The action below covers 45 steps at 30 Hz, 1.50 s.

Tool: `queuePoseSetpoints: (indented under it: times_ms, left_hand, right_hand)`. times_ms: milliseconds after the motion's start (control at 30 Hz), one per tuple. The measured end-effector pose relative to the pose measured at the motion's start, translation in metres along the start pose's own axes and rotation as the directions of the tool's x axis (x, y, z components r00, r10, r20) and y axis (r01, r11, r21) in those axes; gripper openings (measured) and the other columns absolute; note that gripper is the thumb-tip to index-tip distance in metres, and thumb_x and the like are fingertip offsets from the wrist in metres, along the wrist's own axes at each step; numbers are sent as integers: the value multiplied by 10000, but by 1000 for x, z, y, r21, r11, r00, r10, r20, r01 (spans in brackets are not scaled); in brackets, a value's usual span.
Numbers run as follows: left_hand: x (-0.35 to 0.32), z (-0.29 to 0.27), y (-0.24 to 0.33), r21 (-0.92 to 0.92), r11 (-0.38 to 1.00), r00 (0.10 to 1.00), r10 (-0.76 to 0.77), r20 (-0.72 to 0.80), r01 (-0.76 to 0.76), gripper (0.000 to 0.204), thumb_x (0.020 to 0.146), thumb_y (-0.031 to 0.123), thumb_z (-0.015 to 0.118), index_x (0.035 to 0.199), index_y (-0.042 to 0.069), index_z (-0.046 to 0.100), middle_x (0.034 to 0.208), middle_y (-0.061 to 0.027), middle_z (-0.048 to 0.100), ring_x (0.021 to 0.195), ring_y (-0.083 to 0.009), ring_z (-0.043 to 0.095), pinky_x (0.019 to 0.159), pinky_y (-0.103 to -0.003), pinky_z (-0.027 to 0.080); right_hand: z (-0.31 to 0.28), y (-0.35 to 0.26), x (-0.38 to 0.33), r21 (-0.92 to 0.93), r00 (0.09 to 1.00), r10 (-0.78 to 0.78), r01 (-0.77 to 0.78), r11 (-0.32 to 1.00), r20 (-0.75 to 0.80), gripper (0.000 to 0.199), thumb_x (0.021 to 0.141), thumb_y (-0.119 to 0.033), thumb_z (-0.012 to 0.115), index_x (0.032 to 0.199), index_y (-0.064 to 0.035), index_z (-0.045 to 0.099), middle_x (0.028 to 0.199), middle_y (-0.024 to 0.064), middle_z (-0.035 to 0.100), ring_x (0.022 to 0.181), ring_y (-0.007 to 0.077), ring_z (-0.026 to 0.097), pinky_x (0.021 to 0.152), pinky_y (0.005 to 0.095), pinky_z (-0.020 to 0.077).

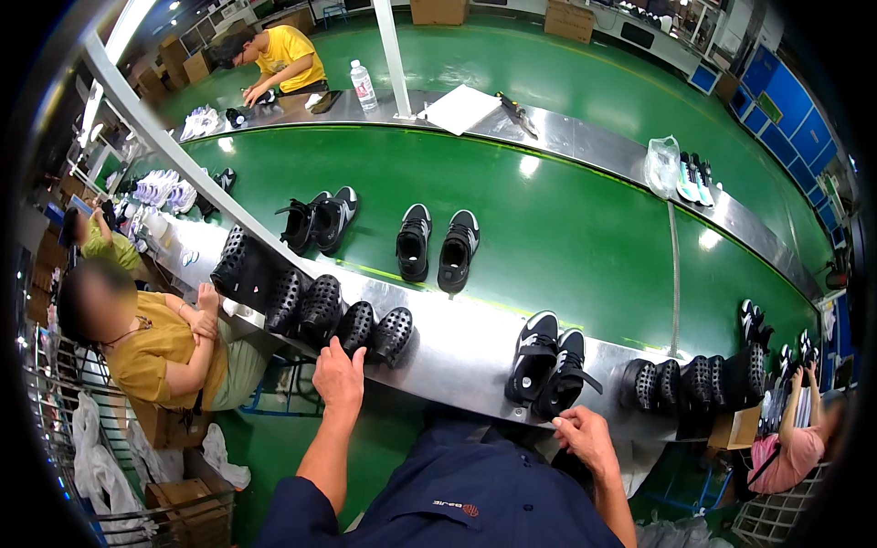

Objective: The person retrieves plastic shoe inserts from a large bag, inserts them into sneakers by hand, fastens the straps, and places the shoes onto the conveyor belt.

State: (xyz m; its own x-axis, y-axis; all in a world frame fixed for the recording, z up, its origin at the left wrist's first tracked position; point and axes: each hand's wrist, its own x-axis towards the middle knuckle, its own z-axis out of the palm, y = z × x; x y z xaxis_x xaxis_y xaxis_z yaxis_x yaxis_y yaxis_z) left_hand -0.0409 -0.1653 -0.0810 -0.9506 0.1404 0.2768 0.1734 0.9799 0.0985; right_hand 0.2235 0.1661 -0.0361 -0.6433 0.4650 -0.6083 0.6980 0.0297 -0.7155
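Here we rest our left hand [339, 373], fingers spread flat, against black perforated shoe forms [365, 329] lined along the counter [457, 352] edge. Our right hand [585, 438], fingers curled narrow, pinches a lace of the black-and-white sneaker pair [548, 365], steadying it.

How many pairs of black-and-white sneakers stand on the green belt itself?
2: one pair toward the left, one pair near the middle. Another pair sits on the steel edge by the right hand; distant ones may be hidden.

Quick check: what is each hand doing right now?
Left hand: open, fingers resting on a black perforated shoe mould.
Right hand: loosely curled below the black sneaker pair, nothing visibly held.
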Motion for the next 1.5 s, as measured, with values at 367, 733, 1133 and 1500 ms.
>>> queuePoseSetpoints:
  times_ms: [367, 733, 1133, 1500]
  left_hand:
    - [-14, -89, 73, -467, 770, 900, 388, -198, -435, 299, 842, 182, 756, 1038, -15, 646, 731, -99, 542, 636, -272, 560, 566, -395, 460]
    - [-30, -40, 183, -907, 158, 676, 619, 399, 391, 324, 895, 201, 704, 1144, -4, 666, 1021, -66, 676, 938, -185, 629, 893, -306, 506]
    - [-63, 10, 215, -769, 241, 593, 516, 618, 592, 112, 896, 19, 651, 993, -25, 688, 889, -56, 686, 815, -99, 618, 753, -235, 497]
    - [-30, 59, 261, -703, 428, 697, 705, -133, -568, 428, 711, 168, 824, 1055, 3, 630, 1040, -163, 580, 977, -364, 541, 847, -453, 471]
  right_hand:
    - [62, -64, 9, 391, 982, -181, 150, 908, 44, 505, 980, -235, 627, 1357, 61, 467, 1114, 136, 660, 927, 166, 650, 744, 300, 543]
    - [57, -49, 1, 543, 878, -178, -106, 833, 444, 474, 939, -277, 646, 1326, -32, 523, 1084, 54, 643, 908, 126, 612, 766, 285, 507]
    - [36, -18, -28, -352, 937, -336, 284, 892, -98, 502, 865, -449, 701, 914, 40, 595, 743, 255, 662, 754, 436, 668, 700, 511, 520]
    - [27, -40, 4, -627, 955, -240, 81, 775, -173, 246, 805, -205, 648, 858, 26, 711, 879, 245, 709, 843, 402, 702, 752, 479, 565]
